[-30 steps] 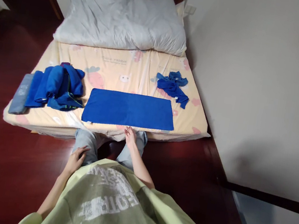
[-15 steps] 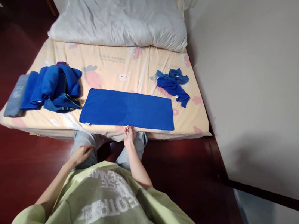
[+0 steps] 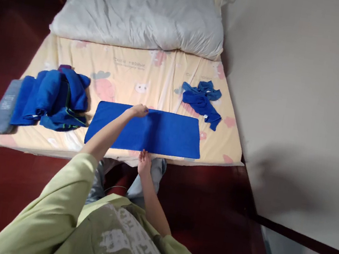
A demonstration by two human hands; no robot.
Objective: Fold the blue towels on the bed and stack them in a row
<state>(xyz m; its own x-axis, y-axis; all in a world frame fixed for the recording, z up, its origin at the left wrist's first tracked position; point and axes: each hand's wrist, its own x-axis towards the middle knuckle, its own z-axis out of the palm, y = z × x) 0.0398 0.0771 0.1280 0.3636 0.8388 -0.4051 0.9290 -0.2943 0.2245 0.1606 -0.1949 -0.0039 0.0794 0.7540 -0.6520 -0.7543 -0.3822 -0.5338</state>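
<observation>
A blue towel (image 3: 174, 134) lies flat as a long rectangle along the front of the bed. My left hand (image 3: 139, 110) reaches across it, fingers closed at the middle of its far edge; the fingertips are partly hidden. At the middle of the near edge, my right hand (image 3: 144, 164) pinches the cloth between thumb and fingers. Both hands are roughly in line with each other, and a dark shadow falls on the towel between them.
Left of the towel sits a pile of folded and rolled blue cloths (image 3: 49, 95), with a grey folded cloth (image 3: 5, 109) at its outer end. Crumpled blue cloths (image 3: 202, 104) lie at the right. A white pillow or quilt (image 3: 139, 10) covers the bed's (image 3: 126, 77) head; a wall (image 3: 289, 99) stands right.
My left hand has moved from beside my left leg up and across to the towel's far edge. My right hand stays at the near edge. The view has shifted slightly.
</observation>
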